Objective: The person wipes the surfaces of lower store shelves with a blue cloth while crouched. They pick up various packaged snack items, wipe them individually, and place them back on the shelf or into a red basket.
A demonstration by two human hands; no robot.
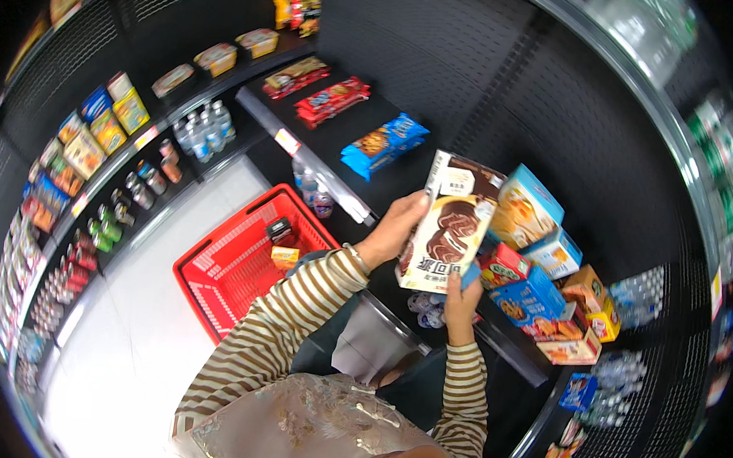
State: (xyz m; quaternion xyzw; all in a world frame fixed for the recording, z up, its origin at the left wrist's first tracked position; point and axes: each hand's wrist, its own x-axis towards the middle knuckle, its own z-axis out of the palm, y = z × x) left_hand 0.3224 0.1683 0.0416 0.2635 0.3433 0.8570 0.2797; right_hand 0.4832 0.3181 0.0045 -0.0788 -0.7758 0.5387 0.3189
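Observation:
A cream and brown carton of chocolate pies [450, 233] is held tilted above the shelf in front of me, its pictured face turned up. My left hand [396, 229] grips the carton's left edge. At the lower right corner, my right hand [464, 302] has its thumb on the front, while its other fingers are mostly hidden. Something blue [471, 275] shows beside that thumb; I cannot tell what it is. Just right of the carton, snack boxes are heaped on the shelf, among them a light blue box [526, 206] and a blue cookie box [528, 296].
A red plastic shopping basket [215, 271] stands left of me, with a small dark pack [279, 230] and an orange box [285, 258] inside. A blue cookie packet [384, 144] and red packets [333, 101] lie on the black shelf [400, 184]. Drink cans [138, 189] line the left shelving.

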